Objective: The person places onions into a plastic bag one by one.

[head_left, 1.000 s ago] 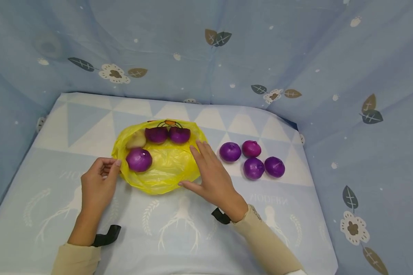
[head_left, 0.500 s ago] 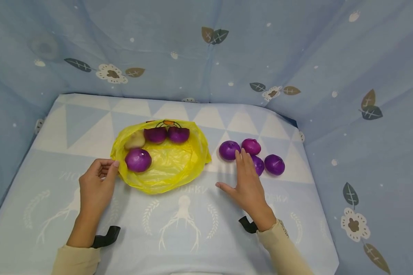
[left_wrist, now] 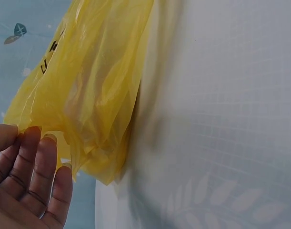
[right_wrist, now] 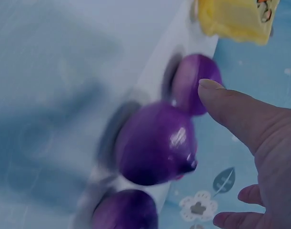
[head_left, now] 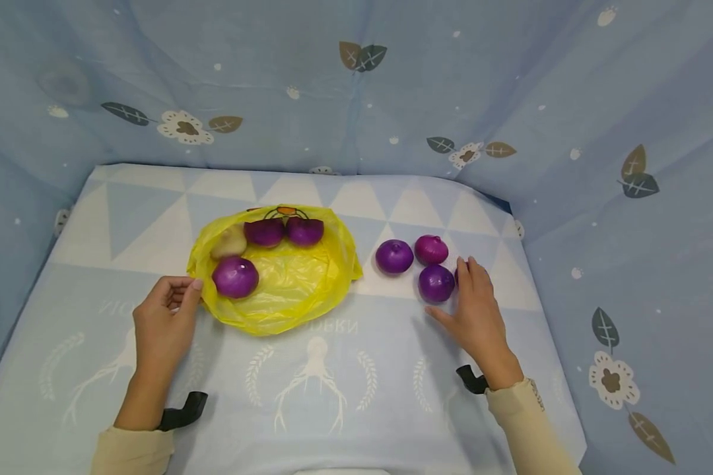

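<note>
Risked rolling loose purple onions [head_left: 436, 283] at right hand's [head_left: 478, 316] ten o'clock, fingers spread, unclosed; left hand [head_left: 165, 320] pinched yellow bag [head_left: 285, 280]

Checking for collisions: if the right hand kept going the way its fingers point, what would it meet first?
Probably the purple onion mostly hidden under the fingertips of the right hand; another onion sits beside the thumb. Depth is unclear.
</note>
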A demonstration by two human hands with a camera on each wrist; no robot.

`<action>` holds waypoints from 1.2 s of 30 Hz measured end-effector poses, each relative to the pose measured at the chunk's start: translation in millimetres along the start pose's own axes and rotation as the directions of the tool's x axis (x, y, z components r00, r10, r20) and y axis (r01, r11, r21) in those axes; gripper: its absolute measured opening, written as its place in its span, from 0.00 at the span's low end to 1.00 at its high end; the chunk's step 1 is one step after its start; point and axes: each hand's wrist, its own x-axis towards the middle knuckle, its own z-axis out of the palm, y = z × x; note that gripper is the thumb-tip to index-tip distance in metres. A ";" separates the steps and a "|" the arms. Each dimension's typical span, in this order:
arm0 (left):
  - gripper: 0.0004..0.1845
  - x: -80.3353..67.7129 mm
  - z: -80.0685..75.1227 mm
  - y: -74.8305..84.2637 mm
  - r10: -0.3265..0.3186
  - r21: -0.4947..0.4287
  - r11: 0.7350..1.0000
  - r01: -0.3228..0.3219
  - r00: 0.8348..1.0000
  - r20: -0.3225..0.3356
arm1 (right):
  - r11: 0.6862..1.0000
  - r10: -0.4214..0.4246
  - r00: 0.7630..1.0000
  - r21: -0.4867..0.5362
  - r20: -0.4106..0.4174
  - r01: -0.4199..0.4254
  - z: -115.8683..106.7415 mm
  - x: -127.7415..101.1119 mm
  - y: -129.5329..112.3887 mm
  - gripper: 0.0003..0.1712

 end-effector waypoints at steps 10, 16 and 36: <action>0.15 -0.9 1.9 1.3 0.017 -0.016 1.000 -0.017 1.000 0.000 | 0.990 0.104 0.992 0.086 0.077 -0.110 -10.6 5.8 40.3 0.60; 0.14 -0.7 1.6 -0.6 0.030 0.007 1.000 -0.030 1.000 -0.004 | 0.984 0.132 0.990 0.116 0.047 -0.136 -3.0 11.6 59.1 0.56; 0.13 0.0 -0.9 -3.6 0.046 -0.006 0.999 -0.046 0.999 -0.006 | 0.881 0.382 0.918 0.257 0.107 -0.397 20.6 24.1 75.0 0.52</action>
